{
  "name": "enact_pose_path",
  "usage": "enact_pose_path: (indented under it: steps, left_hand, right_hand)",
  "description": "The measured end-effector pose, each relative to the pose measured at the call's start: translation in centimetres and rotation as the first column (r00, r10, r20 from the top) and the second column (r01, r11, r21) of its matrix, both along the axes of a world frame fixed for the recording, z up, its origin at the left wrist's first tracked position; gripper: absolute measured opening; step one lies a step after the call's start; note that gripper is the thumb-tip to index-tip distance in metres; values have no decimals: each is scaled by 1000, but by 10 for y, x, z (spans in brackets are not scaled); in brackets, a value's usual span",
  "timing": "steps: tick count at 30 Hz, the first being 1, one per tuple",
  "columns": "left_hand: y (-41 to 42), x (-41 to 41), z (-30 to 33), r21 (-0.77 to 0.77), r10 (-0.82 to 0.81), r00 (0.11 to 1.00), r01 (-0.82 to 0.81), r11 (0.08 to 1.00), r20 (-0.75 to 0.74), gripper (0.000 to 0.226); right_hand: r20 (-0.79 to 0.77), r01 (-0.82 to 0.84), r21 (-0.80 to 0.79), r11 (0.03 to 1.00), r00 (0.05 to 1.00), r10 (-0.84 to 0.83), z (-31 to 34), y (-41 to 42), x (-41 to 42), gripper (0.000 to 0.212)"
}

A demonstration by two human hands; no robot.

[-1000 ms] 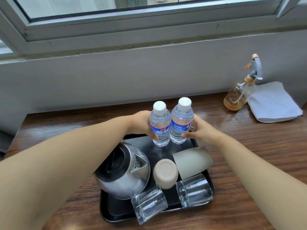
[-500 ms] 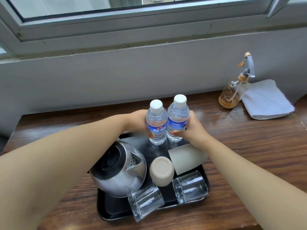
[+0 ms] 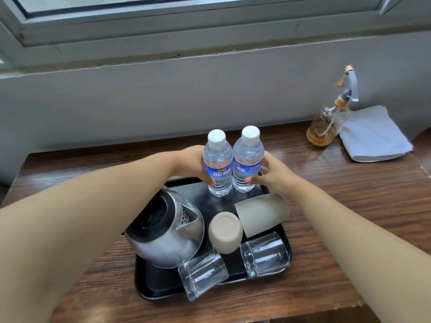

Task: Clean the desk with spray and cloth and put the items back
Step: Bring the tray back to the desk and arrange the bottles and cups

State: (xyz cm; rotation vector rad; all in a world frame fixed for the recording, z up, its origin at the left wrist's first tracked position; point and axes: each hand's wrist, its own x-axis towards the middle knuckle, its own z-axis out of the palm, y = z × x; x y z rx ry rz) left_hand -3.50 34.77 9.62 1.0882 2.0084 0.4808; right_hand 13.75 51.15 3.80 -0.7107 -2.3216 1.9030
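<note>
Bottles at frame centre: we grip the left water bottle (image 3: 217, 164) in our left hand (image 3: 191, 163) and the right water bottle (image 3: 247, 159) in our right hand (image 3: 272, 174) over the tray (image 3: 149, 291), where a slip could topple both onto the cups (image 3: 261, 214).

Left hand (image 3: 190, 163): grips the left clear plastic water bottle (image 3: 217, 163). Right hand (image 3: 271, 172): grips the right clear plastic water bottle (image 3: 248, 159), touching the first. Both bottles stand upright at the far end of the black rectangular tray (image 3: 158, 289) on the brown wooden desk (image 3: 338, 229). Nearer than the left hand: steel kettle (image 3: 166, 229). Nearer than the right hand: two beige cups (image 3: 225, 231), then two clear glass tumblers (image 3: 264, 254). Far right of the right hand: glass spray bottle (image 3: 327, 123), folded white cloth (image 3: 373, 135) beside it.
</note>
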Motion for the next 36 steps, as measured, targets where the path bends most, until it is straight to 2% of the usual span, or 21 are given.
enact_pose_path:
  steps: [7,12,15,18,26,36]
  left_hand:
    - [0,1,2,-13,3,1000,-3,1000,-17,54]
    - [0,2,2,-5,7,1000,-7,1000,-27,54]
    - [0,2,1,7,22,999,-22,1000,-30,53]
    - [0,2,2,8,18,999,-18,1000,-27,53]
    - [1,1,2,11,21,1000,-21,1000,-6,50]
    - [1,0,1,-7,-16,1000,15,1000,-16,52]
  right_hand:
    - [8,-6,-42,999,1000,6,0,1,2,79]
    - [7,59,36,998,998,-59,-3,-11,-1,93]
    - [-14,108,60,992,994,-107,-4,-13,-1,81]
    - [1,85,31,996,996,-85,-5,-6,1,73]
    - [4,-23,-21,1000,1000,23,-1,3,-3,75]
    - [-8,-43,-6,999,999,43,6,3,-1,70]
